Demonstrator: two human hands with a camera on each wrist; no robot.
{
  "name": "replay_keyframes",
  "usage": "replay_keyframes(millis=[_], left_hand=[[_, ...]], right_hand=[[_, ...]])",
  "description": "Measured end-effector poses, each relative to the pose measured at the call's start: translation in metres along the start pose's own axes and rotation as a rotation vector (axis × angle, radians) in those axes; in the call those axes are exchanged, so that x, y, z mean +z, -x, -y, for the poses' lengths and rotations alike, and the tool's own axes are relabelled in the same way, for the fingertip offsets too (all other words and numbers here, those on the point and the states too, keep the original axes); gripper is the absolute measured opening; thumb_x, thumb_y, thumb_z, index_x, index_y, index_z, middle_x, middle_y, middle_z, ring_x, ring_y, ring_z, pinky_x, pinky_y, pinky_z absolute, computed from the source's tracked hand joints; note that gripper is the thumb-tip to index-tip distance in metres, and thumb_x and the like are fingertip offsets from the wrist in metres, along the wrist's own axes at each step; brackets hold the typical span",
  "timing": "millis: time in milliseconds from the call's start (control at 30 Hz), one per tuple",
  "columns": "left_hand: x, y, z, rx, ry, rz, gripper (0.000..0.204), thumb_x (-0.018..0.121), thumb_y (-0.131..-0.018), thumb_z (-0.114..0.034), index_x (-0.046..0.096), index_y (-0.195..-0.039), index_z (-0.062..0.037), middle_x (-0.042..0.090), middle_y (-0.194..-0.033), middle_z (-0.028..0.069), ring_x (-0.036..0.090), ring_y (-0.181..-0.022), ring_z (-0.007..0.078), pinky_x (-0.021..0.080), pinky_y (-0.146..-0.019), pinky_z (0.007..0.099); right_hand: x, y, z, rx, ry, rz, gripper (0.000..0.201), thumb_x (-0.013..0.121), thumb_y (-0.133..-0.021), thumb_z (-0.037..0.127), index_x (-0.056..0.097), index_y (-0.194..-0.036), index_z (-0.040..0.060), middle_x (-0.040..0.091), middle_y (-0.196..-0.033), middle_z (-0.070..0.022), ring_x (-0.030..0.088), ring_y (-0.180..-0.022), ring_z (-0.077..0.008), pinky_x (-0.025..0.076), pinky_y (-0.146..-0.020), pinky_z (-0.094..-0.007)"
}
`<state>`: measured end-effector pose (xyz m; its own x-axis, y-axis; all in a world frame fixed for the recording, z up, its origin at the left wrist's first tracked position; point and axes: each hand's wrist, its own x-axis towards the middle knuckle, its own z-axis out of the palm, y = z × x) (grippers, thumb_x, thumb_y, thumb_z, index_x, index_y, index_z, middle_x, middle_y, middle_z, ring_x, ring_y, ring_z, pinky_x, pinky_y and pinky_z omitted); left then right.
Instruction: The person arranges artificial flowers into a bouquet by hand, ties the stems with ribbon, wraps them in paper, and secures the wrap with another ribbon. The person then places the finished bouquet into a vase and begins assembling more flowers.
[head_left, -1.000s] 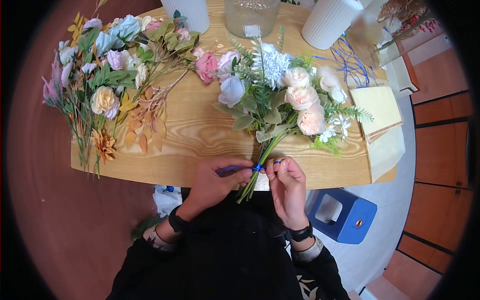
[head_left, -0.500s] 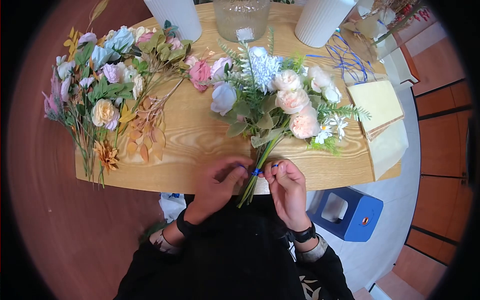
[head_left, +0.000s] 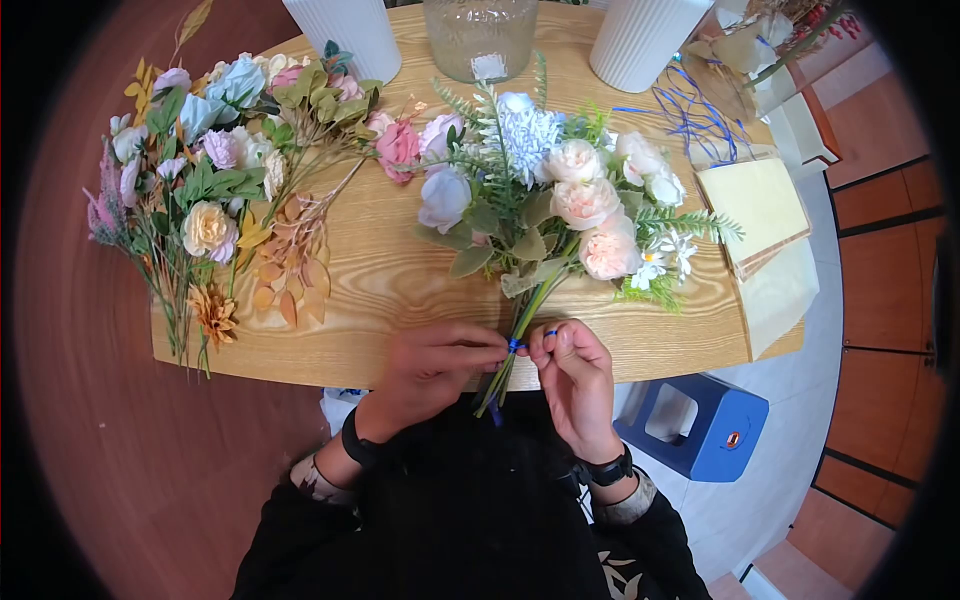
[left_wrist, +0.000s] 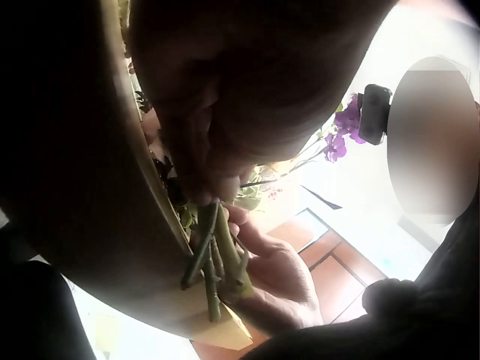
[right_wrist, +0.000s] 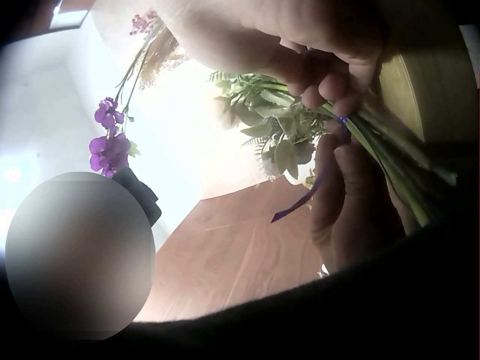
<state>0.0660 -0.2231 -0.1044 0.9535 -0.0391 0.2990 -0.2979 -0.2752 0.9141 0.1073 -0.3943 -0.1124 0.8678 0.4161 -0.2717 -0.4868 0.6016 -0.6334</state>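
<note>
A bouquet of artificial flowers (head_left: 585, 203) lies on the wooden table, its green stems (head_left: 528, 312) pointing toward the person. Blue ribbon (head_left: 515, 346) is tied round the stems near the table's front edge. From the left, the left hand (head_left: 425, 368) has its fingertips at the knot, pinching the ribbon there; a loose ribbon end (right_wrist: 296, 202) sticks out beside these fingers in the right wrist view. On the other side the right hand (head_left: 582, 385) pinches the ribbon close to the stems, with a blue loop round a finger. Cut stem ends (left_wrist: 213, 300) show below both hands in the left wrist view.
More artificial flowers (head_left: 210, 150) are heaped on the table's left. Two white ribbed vases (head_left: 360, 40) and a glass vase (head_left: 480, 40) stand at the back. Blue ribbon strands (head_left: 700, 120) and cream wrapping paper (head_left: 755, 210) lie right. A blue stool (head_left: 725, 430) is on the floor.
The left hand drew the ribbon leftward, came off the stems with fingers curled, and has now returned to the knot. The right hand has kept its pinch beside the stems.
</note>
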Motion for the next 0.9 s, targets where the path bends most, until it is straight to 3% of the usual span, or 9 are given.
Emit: replay_keyframes(millis=[167,333,367,500,667,733,800,833,900], left_hand=[[-0.001,-0.005,-0.004,0.061,0.009,0.107,0.032,0.048,-0.068,0.015,0.065,-0.090,-0.0025,0.064,-0.089,0.0107,0.063,-0.078,0.0219,0.050,-0.070,0.0282],[0.007,-0.012,-0.014,-0.243,-0.017,0.084,0.018,0.056,-0.072,0.009,0.063,-0.083,-0.0032,0.060,-0.067,0.0090,0.059,-0.058,0.0201,0.045,-0.054,0.0293],[0.008,-0.012,-0.013,-0.241,-0.018,0.083,0.018,0.056,-0.072,0.009,0.063,-0.083,-0.0032,0.060,-0.067,0.0090,0.059,-0.058,0.0201,0.045,-0.054,0.0293],[0.012,-0.016,-0.009,-0.054,-0.098,-0.011,0.011,0.063,-0.071,0.003,0.063,-0.080,-0.0029,0.055,-0.059,0.0091,0.054,-0.052,0.0231,0.040,-0.048,0.0301],[0.012,-0.021,-0.007,0.042,-0.206,-0.023,0.008,0.065,-0.070,0.001,0.062,-0.077,-0.0023,0.055,-0.059,0.0090,0.052,-0.050,0.0209,0.038,-0.047,0.0292],[0.018,-0.019,-0.008,-0.224,-0.092,-0.092,0.004,0.065,-0.072,0.002,0.064,-0.075,-0.0009,0.061,-0.062,0.0071,0.055,-0.053,0.0121,0.041,-0.049,0.0243],[0.028,-0.016,-0.007,-0.309,0.027,-0.189,0.003,0.065,-0.073,0.000,0.065,-0.076,-0.0007,0.061,-0.063,0.0069,0.055,-0.054,0.0103,0.041,-0.049,0.0236],[0.030,-0.015,-0.007,-0.392,0.149,-0.267,0.003,0.065,-0.074,-0.002,0.065,-0.077,-0.0006,0.062,-0.064,0.0066,0.056,-0.055,0.0086,0.042,-0.050,0.0230],[0.029,-0.014,-0.011,-0.395,0.134,-0.264,0.005,0.066,-0.075,-0.004,0.066,-0.079,-0.0008,0.062,-0.065,0.0072,0.057,-0.057,0.0083,0.043,-0.051,0.0229]], right_hand=[[0.002,0.001,0.002,0.008,-0.014,-0.022,0.015,0.044,-0.092,0.007,0.050,-0.081,-0.0011,0.049,-0.079,-0.0072,0.047,-0.077,-0.0168,0.040,-0.078,-0.0301],[0.005,0.002,0.003,0.008,-0.017,-0.035,0.016,0.044,-0.092,0.007,0.049,-0.079,-0.0012,0.048,-0.077,-0.0065,0.046,-0.076,-0.0163,0.037,-0.075,-0.0271],[0.007,0.003,0.003,0.013,0.001,-0.053,0.017,0.044,-0.092,0.007,0.049,-0.078,-0.0009,0.048,-0.075,-0.0062,0.045,-0.075,-0.0160,0.037,-0.074,-0.0269],[-0.002,-0.003,0.007,0.102,-0.125,-0.048,0.018,0.045,-0.091,0.007,0.049,-0.075,-0.0001,0.047,-0.072,-0.0059,0.042,-0.072,-0.0151,0.036,-0.070,-0.0265],[0.000,-0.007,0.007,0.020,-0.142,-0.056,0.018,0.045,-0.090,0.006,0.050,-0.074,-0.0010,0.048,-0.073,-0.0075,0.043,-0.070,-0.0155,0.036,-0.069,-0.0276],[0.002,-0.007,0.009,-0.035,-0.073,-0.078,0.018,0.045,-0.090,0.006,0.051,-0.075,-0.0018,0.049,-0.075,-0.0086,0.044,-0.071,-0.0157,0.036,-0.069,-0.0278],[0.000,-0.004,0.011,-0.129,0.117,-0.068,0.016,0.046,-0.089,0.004,0.052,-0.077,-0.0042,0.053,-0.078,-0.0115,0.046,-0.074,-0.0162,0.037,-0.073,-0.0284],[-0.005,-0.002,0.012,-0.162,0.228,-0.059,0.016,0.049,-0.088,0.005,0.055,-0.078,-0.0061,0.058,-0.085,-0.0146,0.049,-0.073,-0.0146,0.039,-0.070,-0.0258],[-0.005,0.007,0.019,-0.202,0.384,-0.068,0.017,0.051,-0.087,0.006,0.056,-0.077,-0.0066,0.060,-0.087,-0.0147,0.049,-0.070,-0.0135,0.040,-0.065,-0.0243]])
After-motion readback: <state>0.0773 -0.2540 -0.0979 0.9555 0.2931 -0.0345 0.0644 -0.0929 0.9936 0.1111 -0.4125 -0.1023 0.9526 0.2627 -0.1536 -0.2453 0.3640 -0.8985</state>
